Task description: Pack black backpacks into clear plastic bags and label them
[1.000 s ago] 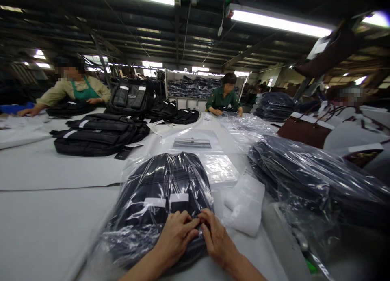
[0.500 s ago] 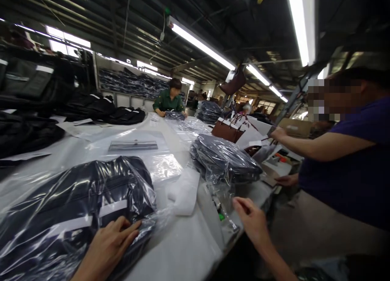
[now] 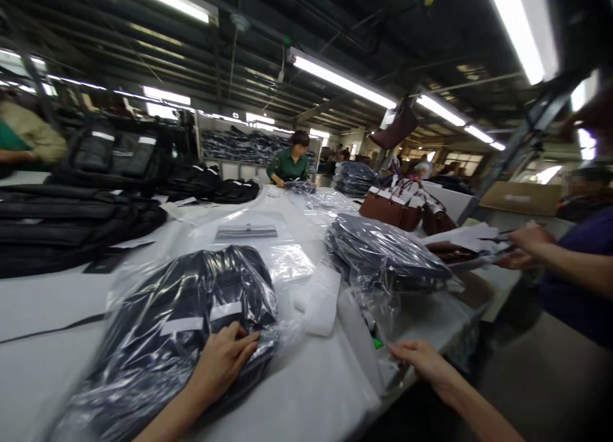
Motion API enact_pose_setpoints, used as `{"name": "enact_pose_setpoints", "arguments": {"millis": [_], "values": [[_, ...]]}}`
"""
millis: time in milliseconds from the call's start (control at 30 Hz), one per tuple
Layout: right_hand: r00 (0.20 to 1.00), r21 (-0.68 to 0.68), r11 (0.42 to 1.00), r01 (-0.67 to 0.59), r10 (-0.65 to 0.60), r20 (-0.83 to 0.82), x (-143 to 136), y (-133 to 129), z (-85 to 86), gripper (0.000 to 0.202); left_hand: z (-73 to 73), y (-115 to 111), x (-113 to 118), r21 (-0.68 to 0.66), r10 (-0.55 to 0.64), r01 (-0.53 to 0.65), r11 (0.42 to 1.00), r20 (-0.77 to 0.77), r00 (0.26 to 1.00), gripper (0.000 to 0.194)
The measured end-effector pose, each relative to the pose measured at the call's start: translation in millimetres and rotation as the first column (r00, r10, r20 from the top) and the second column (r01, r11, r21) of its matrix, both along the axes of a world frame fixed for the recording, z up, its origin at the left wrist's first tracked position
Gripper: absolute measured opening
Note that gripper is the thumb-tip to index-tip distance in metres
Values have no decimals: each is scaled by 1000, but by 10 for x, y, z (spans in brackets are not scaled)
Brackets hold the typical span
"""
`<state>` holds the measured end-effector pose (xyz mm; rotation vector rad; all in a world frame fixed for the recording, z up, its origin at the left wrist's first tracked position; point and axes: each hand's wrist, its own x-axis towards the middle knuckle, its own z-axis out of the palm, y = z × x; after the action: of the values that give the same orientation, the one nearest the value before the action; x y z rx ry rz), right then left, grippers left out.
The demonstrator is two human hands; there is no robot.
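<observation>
My left hand (image 3: 223,360) lies on the near right part of a black backpack (image 3: 184,301) in a clear plastic bag (image 3: 119,384). Its thumb and fingers are pressed together at the plastic. Over the table's right edge, my right hand (image 3: 424,360) has its fingers pinched beside a small open box (image 3: 357,340) with a green item inside. What those fingertips hold is too small to tell. Two white labels show through the plastic on the backpack. Just right of it is a piece of white foam sheet (image 3: 318,299).
Wrapped bags (image 3: 383,247) are stacked right of centre, with brown handbags (image 3: 390,209) behind. Unwrapped black backpacks (image 3: 62,225) lie at left. A person in purple (image 3: 584,269) handles white material at right; a person in green (image 3: 290,165) works across the table (image 3: 306,391).
The view has turned left, so the scene sits further right. My right hand is now lower, by the small box, its fingers closer together. The person in purple has raised the lower hand to the material.
</observation>
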<state>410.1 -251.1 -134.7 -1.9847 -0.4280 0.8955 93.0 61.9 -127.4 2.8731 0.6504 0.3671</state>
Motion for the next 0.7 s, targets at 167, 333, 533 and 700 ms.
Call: {"name": "enact_pose_setpoints", "arguments": {"millis": [167, 333, 533, 700], "values": [[981, -48, 991, 127, -132, -139, 33, 29, -26, 38, 43, -45, 1, 3, 7, -7, 1000, -10, 1000, 36], [982, 29, 983, 182, -180, -50, -73, -6, 121, 38, -75, 51, 2, -35, -12, 13, 999, 20, 1000, 37], [951, 125, 960, 251, -268, 152, -228, -314, 166, 36, -115, 117, 16, -34, -22, 24, 999, 37, 999, 40], [956, 136, 953, 270, -282, 78, -414, -487, 59, 36, -103, 112, 17, -31, -33, 34, 999, 31, 999, 37]]}}
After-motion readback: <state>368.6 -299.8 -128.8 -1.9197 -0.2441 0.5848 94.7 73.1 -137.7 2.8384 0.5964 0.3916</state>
